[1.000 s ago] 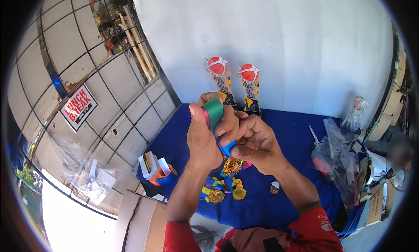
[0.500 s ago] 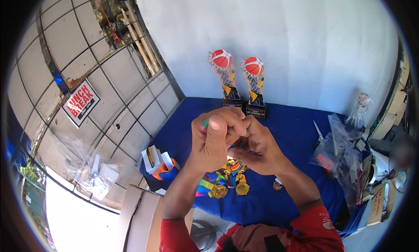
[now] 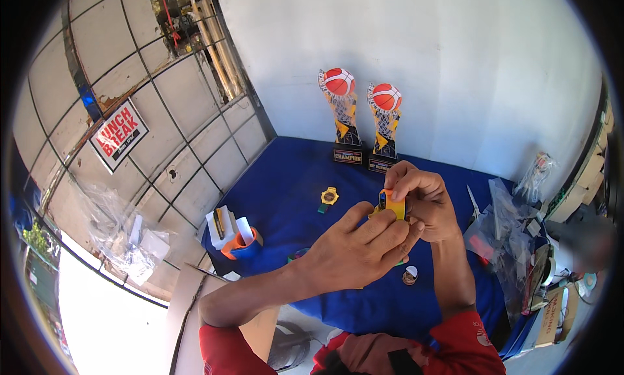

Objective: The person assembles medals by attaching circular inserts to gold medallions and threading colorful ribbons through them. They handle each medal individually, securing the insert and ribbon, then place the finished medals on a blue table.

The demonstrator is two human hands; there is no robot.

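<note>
A yellow and orange medal ribbon is pinched between my two hands, above the blue table. My left hand reaches across from the lower left, its fingers closed on the ribbon's lower part. From the right, my right hand grips the ribbon's upper end between thumb and fingers. My fingers hide whatever hangs from it. A gold medal with a short green ribbon end lies on the cloth beyond my left hand. Beside my right wrist lies a small round medal-like piece. Other colourful ribbons are mostly covered by my left arm.
Two basketball trophies stand at the back of the blue-clothed table. A holder with orange and blue sides and white cards sits at the left. Scissors and plastic bags lie at the right; a cardboard box stands front left.
Both hands have moved right, and my left forearm now slants across the table. The yellow ribbon has come into view between my fingers. The gold medal behind is uncovered; the nearer medals are hidden.
</note>
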